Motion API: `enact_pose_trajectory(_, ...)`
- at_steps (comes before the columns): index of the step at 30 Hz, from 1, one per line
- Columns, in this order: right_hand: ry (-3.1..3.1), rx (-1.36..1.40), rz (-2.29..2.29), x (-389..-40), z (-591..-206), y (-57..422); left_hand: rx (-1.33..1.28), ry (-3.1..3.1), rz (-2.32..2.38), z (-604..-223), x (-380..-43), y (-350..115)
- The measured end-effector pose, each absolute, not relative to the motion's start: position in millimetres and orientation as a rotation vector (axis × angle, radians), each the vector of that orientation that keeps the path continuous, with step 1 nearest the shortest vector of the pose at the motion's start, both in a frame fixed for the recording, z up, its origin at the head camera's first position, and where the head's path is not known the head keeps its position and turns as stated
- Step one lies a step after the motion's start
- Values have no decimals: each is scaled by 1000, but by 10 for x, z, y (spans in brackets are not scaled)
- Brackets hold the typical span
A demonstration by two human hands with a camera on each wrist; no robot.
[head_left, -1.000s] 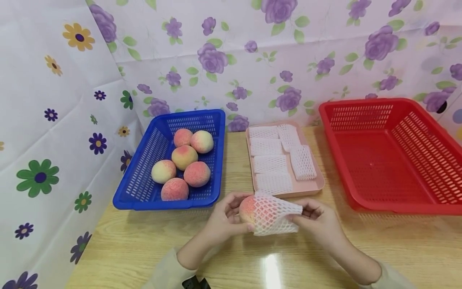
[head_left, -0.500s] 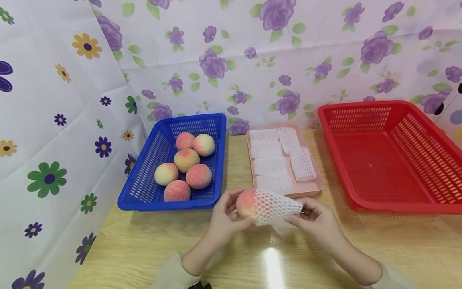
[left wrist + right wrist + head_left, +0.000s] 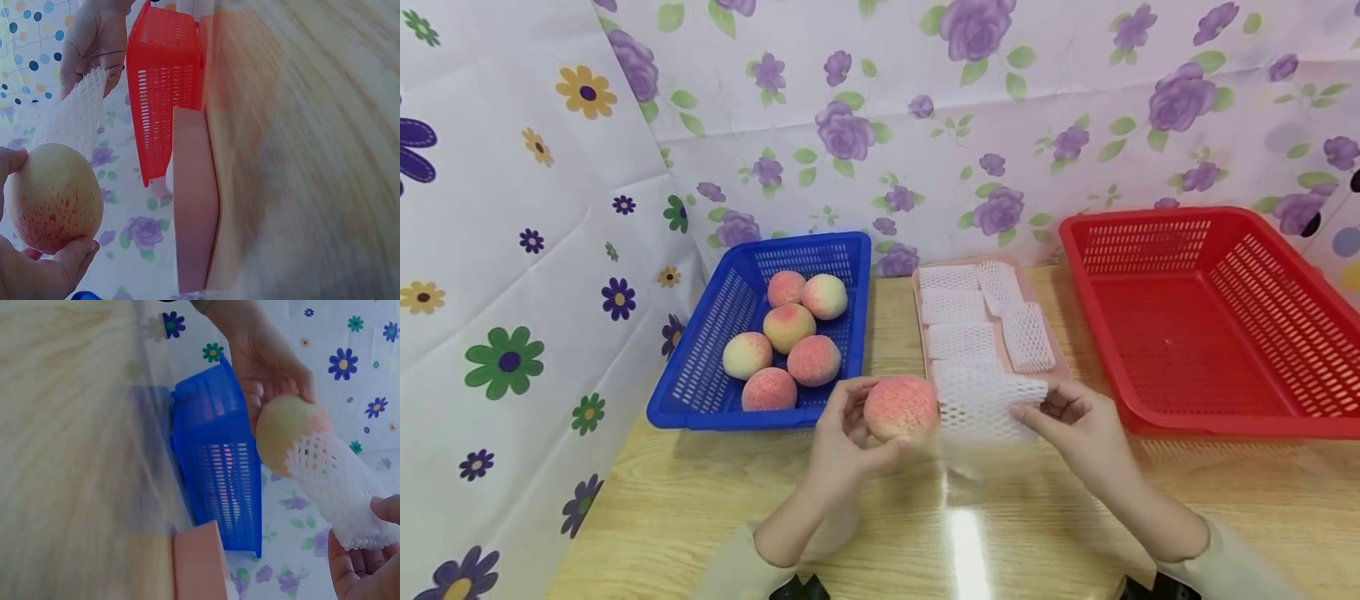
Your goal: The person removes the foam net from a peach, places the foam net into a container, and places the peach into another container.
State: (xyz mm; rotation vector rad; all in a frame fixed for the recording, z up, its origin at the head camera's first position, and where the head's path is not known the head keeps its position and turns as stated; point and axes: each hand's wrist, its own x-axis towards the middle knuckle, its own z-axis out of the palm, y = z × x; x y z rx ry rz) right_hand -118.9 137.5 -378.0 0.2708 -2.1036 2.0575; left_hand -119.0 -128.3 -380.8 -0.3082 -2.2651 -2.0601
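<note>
My left hand [image 3: 847, 442] grips a pink and yellow peach [image 3: 901, 408] between thumb and fingers, above the table in front of the blue basket. A white foam net sleeve [image 3: 985, 406] is pinched at its right end by my right hand [image 3: 1086, 425]. In the head view the peach looks bare, with the sleeve's open end right at its side. The right wrist view has the sleeve's mesh overlapping the edge of the peach [image 3: 284, 434]. In the left wrist view, the peach [image 3: 57, 197] shows its pale side with red speckles.
A blue basket [image 3: 658, 408] with several peaches stands at left. Behind the hands, a pink tray [image 3: 1018, 379] bears several flat foam net sleeves. At right is a red basket [image 3: 1172, 333]. Flowered cloth [image 3: 925, 150] hangs behind the wooden table [image 3: 700, 508].
The foam net sleeve, earlier stretched over half the peach, has come off to the right in the head view. The hands have moved apart and the peach now shows bare.
</note>
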Motion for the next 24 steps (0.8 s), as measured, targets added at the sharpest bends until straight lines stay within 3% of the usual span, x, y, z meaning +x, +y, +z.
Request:
enact_pose_trajectory(13, -2285, 201, 1728, -1601, -3626, 1382, -328, -2273, -1739, -3456, -1308, -1635)
enact_pose_trajectory(24, -2292, 154, 1780, -1887, -3665, 1310, -276, -2253, -1573, -3300, -1567, -2014)
